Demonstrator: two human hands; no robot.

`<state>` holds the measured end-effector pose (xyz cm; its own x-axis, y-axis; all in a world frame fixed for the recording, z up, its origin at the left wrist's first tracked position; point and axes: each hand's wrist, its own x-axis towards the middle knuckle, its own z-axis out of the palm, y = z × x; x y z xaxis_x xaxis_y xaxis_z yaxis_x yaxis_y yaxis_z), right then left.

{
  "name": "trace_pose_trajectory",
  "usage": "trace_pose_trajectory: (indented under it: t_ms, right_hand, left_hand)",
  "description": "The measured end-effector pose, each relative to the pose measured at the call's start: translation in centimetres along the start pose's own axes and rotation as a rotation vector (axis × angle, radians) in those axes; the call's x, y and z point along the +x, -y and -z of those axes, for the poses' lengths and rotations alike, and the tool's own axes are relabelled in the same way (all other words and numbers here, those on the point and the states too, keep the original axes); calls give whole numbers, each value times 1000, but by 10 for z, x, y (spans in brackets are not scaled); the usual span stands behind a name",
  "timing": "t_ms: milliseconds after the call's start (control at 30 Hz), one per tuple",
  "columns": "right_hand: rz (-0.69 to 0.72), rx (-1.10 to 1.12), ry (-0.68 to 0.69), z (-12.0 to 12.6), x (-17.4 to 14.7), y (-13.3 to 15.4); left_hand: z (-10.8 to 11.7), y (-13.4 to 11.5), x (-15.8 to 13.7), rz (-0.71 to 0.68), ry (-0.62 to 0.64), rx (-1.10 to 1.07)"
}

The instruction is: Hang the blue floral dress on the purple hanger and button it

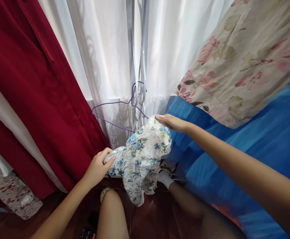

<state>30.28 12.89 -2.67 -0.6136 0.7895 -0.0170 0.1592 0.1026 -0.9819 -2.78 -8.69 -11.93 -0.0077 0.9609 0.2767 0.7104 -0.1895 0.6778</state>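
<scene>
1. Both hands are on the floral garment (142, 156), a white cloth printed with blue and yellow flowers, bunched up in mid-air between them, above the dark red floor (149, 219).
2. The left hand (98, 167) grips the lower left end of the garment. Its fingers (107, 153) are curled round a gathered white edge, thumb pressed against the fabric.
3. The right hand (172, 122) holds the top corner of the garment, up higher and further out. Fingers close together, pinching the cloth at the very top; the fingertips are partly buried in the fabric.
4. The garment hangs down in folds from the two grips, its loose tail dropping between the person's knees.
5. Just behind it, a purple wire hanger (117, 114) is hooked on a metal grille in front of the white curtain (105, 59). The right end of the hanger runs right up to the cloth at the right hand; whether it is inside the garment, I cannot tell.
6. To the left hangs a deep red cloth (35, 83), close beside the left hand.
7. To the right, a blue fabric (271, 139) spreads out, with a beige cloth with pink flowers (246, 63) hanging above it.
</scene>
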Motion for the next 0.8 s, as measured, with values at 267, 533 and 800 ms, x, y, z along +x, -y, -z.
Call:
trace_pose_trajectory:
  t_ms: [267, 533, 800]
  right_hand:
    - [-123, 357, 36, -15, -22, -7]
    - [-272, 490, 21, -28, -42, 22]
    - [-278, 594, 29, -41, -38, 21]
  left_hand:
    - [-5, 33, 4, -163, -30, 452]
    - [33, 62, 64, 48, -138, 411]
    - [75, 38, 163, 172, -367, 378]
